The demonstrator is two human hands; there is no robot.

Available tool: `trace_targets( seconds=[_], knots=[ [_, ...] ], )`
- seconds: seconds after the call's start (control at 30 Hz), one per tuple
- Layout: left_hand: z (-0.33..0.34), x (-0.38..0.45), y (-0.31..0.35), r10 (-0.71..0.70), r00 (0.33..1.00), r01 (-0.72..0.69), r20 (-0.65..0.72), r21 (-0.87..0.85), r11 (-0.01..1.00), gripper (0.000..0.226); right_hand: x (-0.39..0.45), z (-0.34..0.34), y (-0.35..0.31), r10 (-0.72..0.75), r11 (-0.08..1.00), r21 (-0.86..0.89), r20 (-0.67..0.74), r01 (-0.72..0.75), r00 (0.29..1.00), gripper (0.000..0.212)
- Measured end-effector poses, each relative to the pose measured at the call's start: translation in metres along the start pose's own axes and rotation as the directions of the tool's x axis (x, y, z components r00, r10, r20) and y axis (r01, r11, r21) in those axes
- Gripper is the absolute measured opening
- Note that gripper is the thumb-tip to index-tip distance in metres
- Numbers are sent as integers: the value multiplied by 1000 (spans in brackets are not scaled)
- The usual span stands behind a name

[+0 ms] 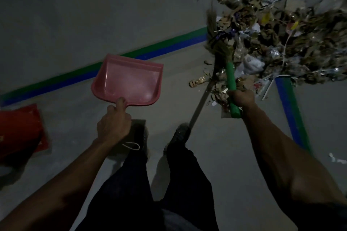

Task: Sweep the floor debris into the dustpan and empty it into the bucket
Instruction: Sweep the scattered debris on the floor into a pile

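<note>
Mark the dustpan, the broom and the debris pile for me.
dustpan [129, 80], head view, on the pink pan's inner floor.
broom [230, 75], head view, on the green handle above the gripping hand.
debris pile [277, 43], head view, on the middle of the heap.

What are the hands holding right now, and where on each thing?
Left hand grips the pink dustpan by its handle; right hand grips the broom by its green handle.
</note>
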State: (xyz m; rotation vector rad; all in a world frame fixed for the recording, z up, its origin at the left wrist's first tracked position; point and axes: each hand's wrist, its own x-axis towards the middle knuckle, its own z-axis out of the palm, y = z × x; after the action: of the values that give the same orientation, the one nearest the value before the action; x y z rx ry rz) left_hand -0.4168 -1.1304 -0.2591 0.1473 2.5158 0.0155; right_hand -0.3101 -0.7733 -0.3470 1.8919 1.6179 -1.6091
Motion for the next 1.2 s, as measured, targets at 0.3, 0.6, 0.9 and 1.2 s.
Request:
trace_targets(
  seconds=[0.3,0.6,0.9,1.2],
  knots=[
    [2,13,27,83,996,-83,-21,0,997,25,46,-36,-16,42,995,96,-82,-34,996,46],
    [-2,0,26,118,993,-119,25,15,993,30,-45,-18,-4,-33,967,248,-127,64,991,27],
    [-7,-33,-20,172,983,-172,63,-2,985,31,-206,42,92,-64,996,66,91,58,994,47],
    [2,-56,-84,190,976,-188,109,-24,982,27,-228,10,159,-14,761,-632,212,148,977,26]
  ],
)
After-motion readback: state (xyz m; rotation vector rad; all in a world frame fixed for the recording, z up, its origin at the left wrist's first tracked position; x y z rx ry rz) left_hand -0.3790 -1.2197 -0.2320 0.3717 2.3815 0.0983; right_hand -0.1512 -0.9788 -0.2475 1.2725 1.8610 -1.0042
